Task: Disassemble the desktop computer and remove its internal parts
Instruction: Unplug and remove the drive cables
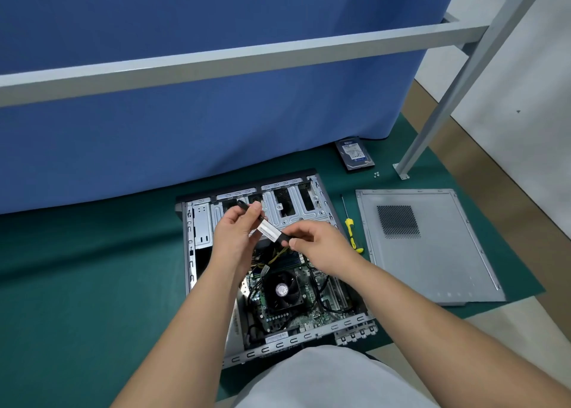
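Observation:
An open desktop computer case point(197, 222) lies on its side on the green mat, its motherboard and black CPU fan point(282, 290) exposed. Above the case I hold a flat black cable with a white label point(269, 231). My left hand point(236, 231) pinches its upper end near a black connector. My right hand point(318, 241) pinches its lower end. Yellow and black wires point(272, 259) show under my hands.
The removed grey side panel point(432, 253) lies to the right of the case. A yellow-handled screwdriver point(352, 231) lies between them. A hard drive point(354, 154) and several small screws point(376, 174) sit further back near a metal frame leg point(408, 160). A blue curtain hangs behind.

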`<state>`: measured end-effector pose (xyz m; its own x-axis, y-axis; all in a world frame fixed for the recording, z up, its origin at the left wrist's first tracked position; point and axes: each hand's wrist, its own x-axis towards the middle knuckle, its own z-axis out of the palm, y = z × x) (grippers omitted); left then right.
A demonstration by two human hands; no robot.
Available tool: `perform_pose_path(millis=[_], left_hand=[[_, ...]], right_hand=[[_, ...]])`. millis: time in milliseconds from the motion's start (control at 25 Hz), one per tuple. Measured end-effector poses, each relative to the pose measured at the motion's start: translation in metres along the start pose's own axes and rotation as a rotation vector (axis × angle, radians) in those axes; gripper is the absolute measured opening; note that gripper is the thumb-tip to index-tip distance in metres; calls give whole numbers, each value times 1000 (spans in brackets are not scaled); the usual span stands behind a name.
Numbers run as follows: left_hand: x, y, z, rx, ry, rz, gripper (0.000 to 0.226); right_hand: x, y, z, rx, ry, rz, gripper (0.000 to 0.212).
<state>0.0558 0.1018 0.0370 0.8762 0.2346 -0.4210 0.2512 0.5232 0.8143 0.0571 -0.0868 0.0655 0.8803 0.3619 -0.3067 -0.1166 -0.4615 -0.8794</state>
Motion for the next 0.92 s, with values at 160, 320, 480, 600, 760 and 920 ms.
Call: perform_pose_path(millis=[160, 320, 480, 600, 760, 920], left_hand=[[6, -9, -4, -18, 46, -69, 33], [6, -11, -7, 5, -19, -115, 44], [2, -14, -4, -17, -63, -86, 56], [7, -13, -2, 5, 43, -73, 26], [16, -10, 6, -29, 128, -111, 15], [23, -7, 12, 27, 26, -133, 22]], right_hand=[[-3, -1, 2, -107, -26, -81, 23], [3, 5, 0, -84, 36, 60, 24], [8, 6, -4, -86, 42, 130, 28], [7, 7, -3, -162, -20, 87, 18], [6, 7, 0, -191, 9, -24, 22], [9, 14, -10, -154, 33, 85, 23]])
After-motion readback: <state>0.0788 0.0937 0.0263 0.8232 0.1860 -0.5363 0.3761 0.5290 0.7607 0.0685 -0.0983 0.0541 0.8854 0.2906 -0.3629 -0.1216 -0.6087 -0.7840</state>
